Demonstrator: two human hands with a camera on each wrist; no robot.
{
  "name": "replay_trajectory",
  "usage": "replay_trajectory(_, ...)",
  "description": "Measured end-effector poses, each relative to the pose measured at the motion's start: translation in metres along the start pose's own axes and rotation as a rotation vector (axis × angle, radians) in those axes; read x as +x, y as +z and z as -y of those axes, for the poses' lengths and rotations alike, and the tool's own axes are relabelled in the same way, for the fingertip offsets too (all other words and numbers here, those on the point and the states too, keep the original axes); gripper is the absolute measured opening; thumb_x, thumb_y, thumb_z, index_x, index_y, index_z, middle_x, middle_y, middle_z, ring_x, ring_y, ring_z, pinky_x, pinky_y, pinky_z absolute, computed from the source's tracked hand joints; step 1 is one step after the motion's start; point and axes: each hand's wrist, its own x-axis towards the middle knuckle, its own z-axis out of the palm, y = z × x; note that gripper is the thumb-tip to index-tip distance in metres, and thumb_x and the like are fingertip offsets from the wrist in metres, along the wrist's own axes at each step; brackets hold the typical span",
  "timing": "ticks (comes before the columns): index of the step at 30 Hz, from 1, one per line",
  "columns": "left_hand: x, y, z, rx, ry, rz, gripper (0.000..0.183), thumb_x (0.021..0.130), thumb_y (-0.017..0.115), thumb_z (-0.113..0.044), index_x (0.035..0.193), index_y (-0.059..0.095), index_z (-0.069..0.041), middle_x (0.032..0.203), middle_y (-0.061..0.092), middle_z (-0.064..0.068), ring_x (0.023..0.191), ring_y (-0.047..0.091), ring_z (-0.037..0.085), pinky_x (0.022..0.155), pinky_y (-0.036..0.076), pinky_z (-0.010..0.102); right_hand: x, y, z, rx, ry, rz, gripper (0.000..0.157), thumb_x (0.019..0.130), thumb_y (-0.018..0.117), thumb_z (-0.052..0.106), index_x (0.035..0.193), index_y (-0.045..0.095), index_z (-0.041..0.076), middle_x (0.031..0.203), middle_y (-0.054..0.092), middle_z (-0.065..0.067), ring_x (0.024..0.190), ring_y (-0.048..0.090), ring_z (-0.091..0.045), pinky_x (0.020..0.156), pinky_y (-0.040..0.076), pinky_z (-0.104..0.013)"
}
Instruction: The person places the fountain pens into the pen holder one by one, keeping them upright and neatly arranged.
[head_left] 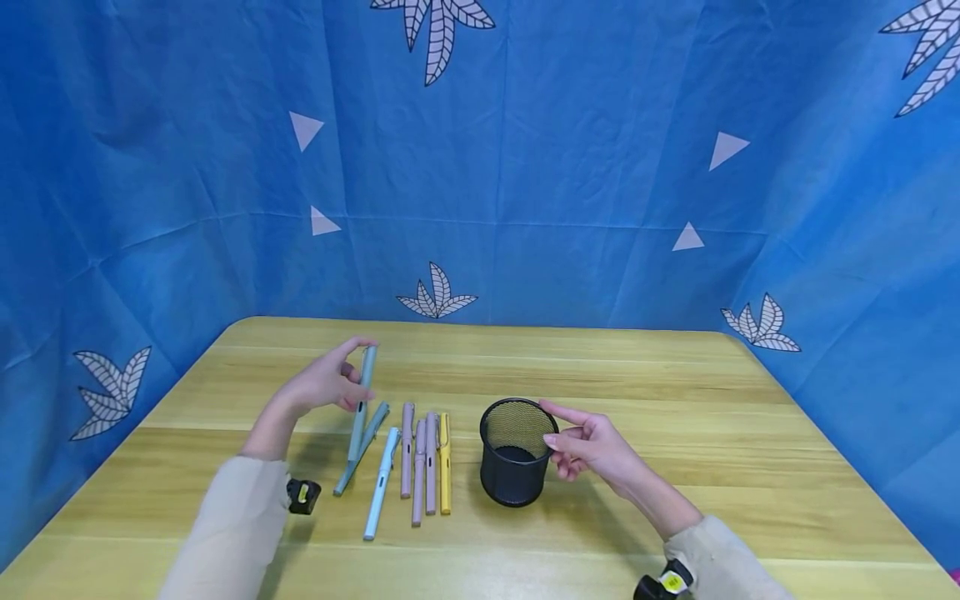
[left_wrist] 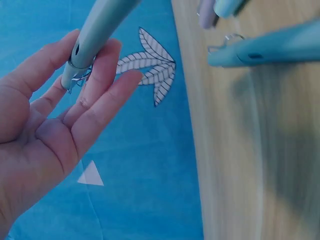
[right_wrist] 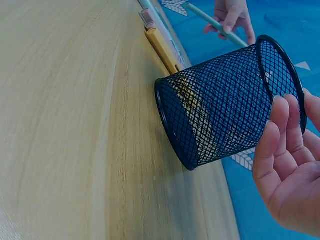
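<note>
One teal pen (head_left: 358, 425), pinched in the left hand (head_left: 324, 383) over a second pen (head_left: 372, 429) on the table (head_left: 660, 383), seems mid-pickup (the right hand (head_left: 592, 447) grips the mesh cup (head_left: 513, 481) by its rim), likely calling next for a carry to that cup.

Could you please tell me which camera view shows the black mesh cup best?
The right wrist view: the black mesh cup is large there, its mesh wall clear, the right hand at its rim. The head view shows it smaller, from above, into its opening; the left wrist view lacks it.
</note>
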Motion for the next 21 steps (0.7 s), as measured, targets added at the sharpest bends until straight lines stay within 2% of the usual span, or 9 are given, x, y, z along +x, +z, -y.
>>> replay_trajectory(4, 0.002, 0.005, -0.008, -0.023, 0.017, 0.005, 0.075, 0.077, 0.065, 0.005, 0.138, 0.024, -0.01, 0.073, 0.038, 0.01, 0.057, 0.053, 0.022, 0.059, 0.052, 0.041, 0.0, -0.001, 0.0, 0.007, 0.004, -0.001, 0.064, 0.085, 0.059, 0.008, 0.138, 0.024, -0.004, 0.063, 0.06, -0.006, 0.049, 0.056, -0.011, 0.046, 0.047, -0.02)
replay_trajectory(9, 0.005, 0.012, -0.014, -0.046, 0.034, -0.002, 0.074, 0.077, 0.065, 0.006, 0.137, 0.026, -0.01, 0.08, 0.047, 0.015, 0.059, 0.058, 0.025, 0.061, 0.052, 0.046, -0.001, 0.0, -0.001, 0.016, 0.013, -0.001, 0.065, 0.085, 0.06, 0.008, 0.138, 0.025, -0.004, 0.064, 0.06, -0.006, 0.05, 0.056, -0.011, 0.046, 0.047, -0.02)
replay_trajectory(13, 0.007, 0.018, -0.019, -0.057, 0.054, -0.02, 0.073, 0.076, 0.066, 0.005, 0.136, 0.028, -0.009, 0.086, 0.053, 0.018, 0.063, 0.06, 0.026, 0.061, 0.052, 0.045, -0.001, 0.0, -0.001, 0.019, 0.02, -0.006, 0.066, 0.084, 0.061, 0.009, 0.138, 0.025, -0.003, 0.064, 0.059, -0.006, 0.05, 0.056, -0.011, 0.046, 0.047, -0.021)
replay_trajectory(21, 0.014, 0.03, -0.027, -0.109, 0.089, -0.076, 0.075, 0.077, 0.067, 0.001, 0.14, 0.028, -0.013, 0.085, 0.051, 0.017, 0.059, 0.058, 0.025, 0.062, 0.053, 0.043, -0.001, -0.002, -0.001, 0.014, 0.032, -0.016, 0.066, 0.084, 0.061, 0.011, 0.139, 0.026, 0.0, 0.064, 0.06, -0.007, 0.05, 0.056, -0.012, 0.047, 0.047, -0.021)
